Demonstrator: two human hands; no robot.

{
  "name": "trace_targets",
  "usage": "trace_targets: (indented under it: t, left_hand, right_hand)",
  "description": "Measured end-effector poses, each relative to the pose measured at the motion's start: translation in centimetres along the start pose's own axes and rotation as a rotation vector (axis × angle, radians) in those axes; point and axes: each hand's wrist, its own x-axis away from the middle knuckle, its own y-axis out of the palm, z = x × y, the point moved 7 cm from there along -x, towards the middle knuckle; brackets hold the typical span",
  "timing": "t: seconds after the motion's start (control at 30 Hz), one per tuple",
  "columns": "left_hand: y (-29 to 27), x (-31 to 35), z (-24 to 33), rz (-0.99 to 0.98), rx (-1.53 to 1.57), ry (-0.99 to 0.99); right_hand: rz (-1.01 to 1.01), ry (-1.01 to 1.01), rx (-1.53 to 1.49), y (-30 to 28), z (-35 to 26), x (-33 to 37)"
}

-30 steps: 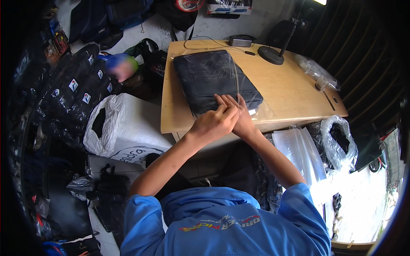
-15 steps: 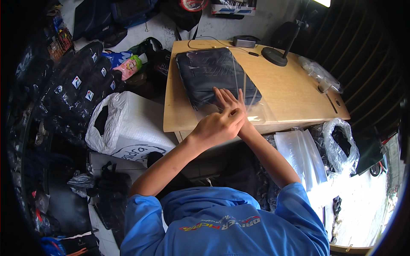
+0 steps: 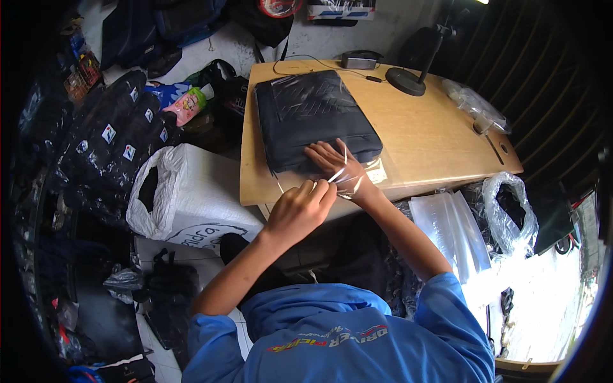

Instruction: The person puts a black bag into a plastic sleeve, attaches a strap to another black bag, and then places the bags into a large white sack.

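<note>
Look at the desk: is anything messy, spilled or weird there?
Crumpled clear plastic lies untidily at the right end of the wooden desk, unlike the flat-lying dark bag. I see no spill or damage there.

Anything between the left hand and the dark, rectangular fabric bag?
Yes: thin, clear plastic film, pinched by the left hand, plus the right hand, spread at the near end of the bag. Nothing else visible.

A dark, boxy bag (image 3: pixel 303 135) lay flat on the left part of the wooden table (image 3: pixel 421 127), slightly slanted. Clear plastic (image 3: pixel 319 99) (glossy, creased on top) covered it, stretching into a narrow strip past its near edge.
</note>
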Motion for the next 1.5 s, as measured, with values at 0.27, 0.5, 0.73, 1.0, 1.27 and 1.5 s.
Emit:
trace_targets:
  t: [0.27, 0.5, 0.73, 1.0, 1.27, 1.5]
  left_hand:
    - [5.8, -6.8, 5.2, 0.019, -0.031, 0.012]
    - [8.2, -9.5, 6.5, 0.026, -0.049, 0.031]
    - [5.0, -9.1, 8.8, 0.163, 0.085, 0.349]
    - [4.4, -9.5, 6.5, 0.076, 0.370, 0.283]
    - [14.9, -19.5, -13.7, -0.229, 0.413, -0.274]
    - [28.9, -16.6, -19.6, -0.503, 0.068, -0.462]
  right_hand:
    - [0.172, 0.438, 0.285, -0.3, 2.1, 3.1]
    - [0.018, 0.425, 0.264, -0.6, 4.1, 4.0]
    - [-0.335, 0.627, 0.333, 3.2, 8.2, 4.9]
    - [-0.059, 0.493, 0.486, 2.3, 8.3, 5.7]
    - [-0.018, 0.462, 0.050, -3.5, 1.5, 7.3]
    - [0.294, 0.596, -0.293, -9.7, -0.8, 13.2]
